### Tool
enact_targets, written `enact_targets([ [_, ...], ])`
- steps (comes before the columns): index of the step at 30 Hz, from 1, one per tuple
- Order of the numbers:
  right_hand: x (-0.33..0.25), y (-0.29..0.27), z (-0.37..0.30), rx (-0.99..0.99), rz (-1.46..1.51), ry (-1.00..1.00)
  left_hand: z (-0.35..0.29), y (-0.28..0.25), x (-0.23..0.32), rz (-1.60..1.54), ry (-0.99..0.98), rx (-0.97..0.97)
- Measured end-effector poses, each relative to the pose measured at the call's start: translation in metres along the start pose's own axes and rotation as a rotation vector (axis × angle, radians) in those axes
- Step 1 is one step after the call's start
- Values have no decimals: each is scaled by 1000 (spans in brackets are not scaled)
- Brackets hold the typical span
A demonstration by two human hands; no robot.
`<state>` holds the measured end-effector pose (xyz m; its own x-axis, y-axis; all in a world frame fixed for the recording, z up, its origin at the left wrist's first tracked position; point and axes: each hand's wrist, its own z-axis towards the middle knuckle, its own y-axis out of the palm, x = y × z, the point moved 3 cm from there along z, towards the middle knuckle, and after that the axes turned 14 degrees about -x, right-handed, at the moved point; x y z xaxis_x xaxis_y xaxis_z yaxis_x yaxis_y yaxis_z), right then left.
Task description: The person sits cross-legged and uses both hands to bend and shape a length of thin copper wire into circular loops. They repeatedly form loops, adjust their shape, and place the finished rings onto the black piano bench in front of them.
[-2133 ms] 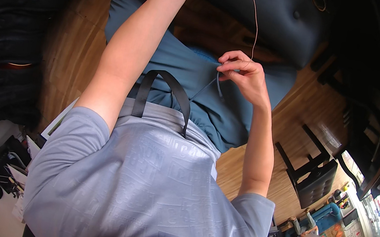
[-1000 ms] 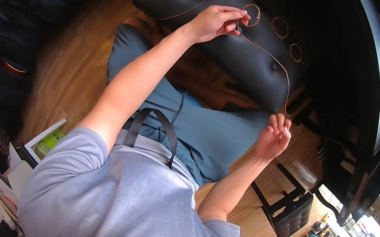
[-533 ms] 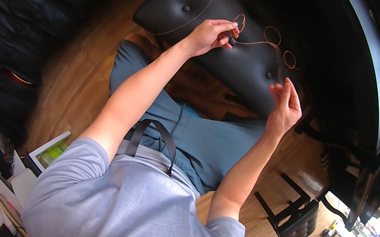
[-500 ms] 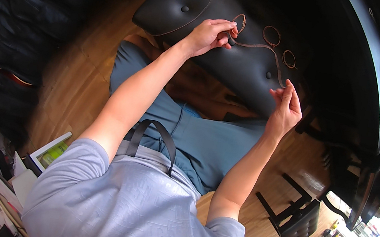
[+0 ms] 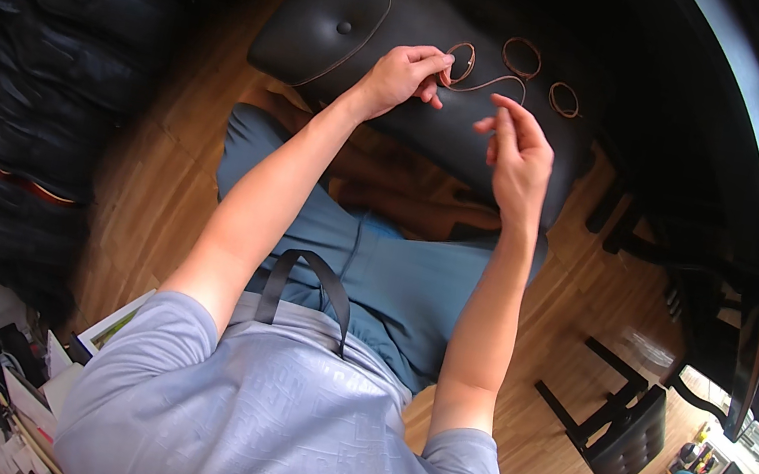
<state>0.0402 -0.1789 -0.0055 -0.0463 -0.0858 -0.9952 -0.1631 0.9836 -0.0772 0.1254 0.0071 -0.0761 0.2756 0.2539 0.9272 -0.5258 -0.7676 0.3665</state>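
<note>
My left hand (image 5: 410, 73) is closed in a pinch on a small coil (image 5: 471, 62) of thin brown strand, above a black tufted bench (image 5: 284, 32). From the coil a loose length of the strand (image 5: 499, 79) curves up and over toward my right hand (image 5: 519, 155), then passes behind its fingers. That hand is curled, thumb close to the index finger, apparently on the strand; the exact grip is hidden. Two more coils, a larger one (image 5: 505, 54) and a smaller one (image 5: 551, 100), lie on the bench to the right. Whether the strand is wire or cord I cannot tell.
Another thin strand (image 5: 386, 10) runs over the bench's left part. My legs (image 5: 364, 265) are bent in front of the bench, on a wooden floor (image 5: 135, 214). Large glossy black furniture (image 5: 734, 127) stands at the right, near a black chair (image 5: 628, 438). Black leather-like covers (image 5: 32, 74) fill the left.
My right hand has moved left and up, closer to the left hand, and the strand between them now bows in a loop. My left hand still holds the coil. The view has shifted slightly.
</note>
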Motion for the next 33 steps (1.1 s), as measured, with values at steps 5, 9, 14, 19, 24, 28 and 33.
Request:
enact_targets([
  [5,5,20,18,70,-161,-25,-2,5,5,45,-47,-9],
  [9,28,18,27,160,-68,-6,-1,6,3,43,-37,-26],
  [14,46,17,25,213,221,48,0,3,0,-30,-7,-31],
  [19,44,24,29,134,-47,56,1,3,0,-3,-20,-64],
  [24,38,29,30,62,-72,-2,1,7,-1,54,-13,-70],
  [28,26,33,26,38,82,-155,2,6,-2,137,7,-67],
  [33,26,39,29,190,-7,-111,1,8,-2,195,4,-53],
])
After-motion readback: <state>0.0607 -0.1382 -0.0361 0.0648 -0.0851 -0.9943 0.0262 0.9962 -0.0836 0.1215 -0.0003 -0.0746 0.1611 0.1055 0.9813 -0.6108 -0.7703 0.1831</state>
